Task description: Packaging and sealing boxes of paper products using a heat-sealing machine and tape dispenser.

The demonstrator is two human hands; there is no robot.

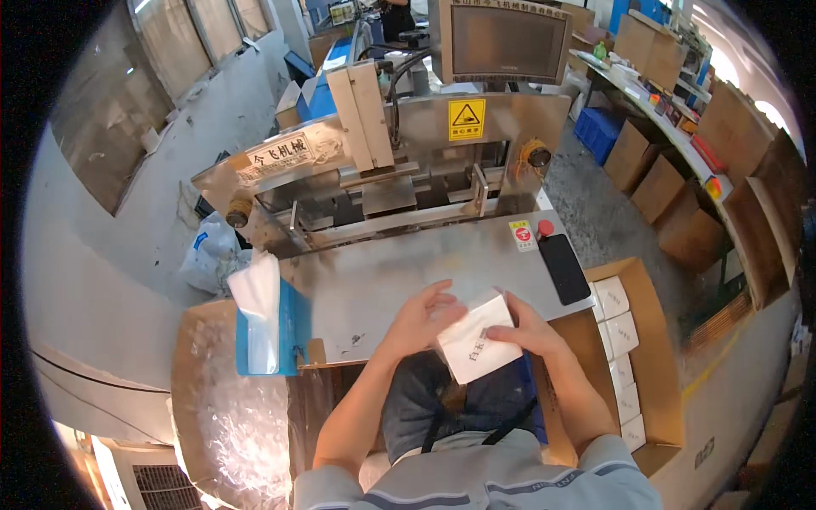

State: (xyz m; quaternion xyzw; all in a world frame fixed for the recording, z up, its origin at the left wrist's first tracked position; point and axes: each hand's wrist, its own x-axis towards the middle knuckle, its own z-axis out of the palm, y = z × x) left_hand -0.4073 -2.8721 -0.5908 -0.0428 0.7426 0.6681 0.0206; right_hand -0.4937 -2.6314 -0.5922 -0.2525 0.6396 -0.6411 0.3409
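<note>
A small white box (469, 361) with dark printing is held above my lap, tilted, just off the near edge of the steel worktop (399, 285). My right hand (529, 330) is closed on its right side, the thumb pressed on the printed face. Beside the upper left of the box is my left hand (422, 321), its fingers spread and partly over the edge. Whether those fingertips touch the box I cannot tell.
Ahead stands a steel machine (408, 194) with a screen (510, 47). A black phone (565, 268) lies by a red button (545, 228). At left are a blue bin (293, 327) of clear bags and a carton (189, 357) of plastic film; at right, a carton (663, 387) of white boxes.
</note>
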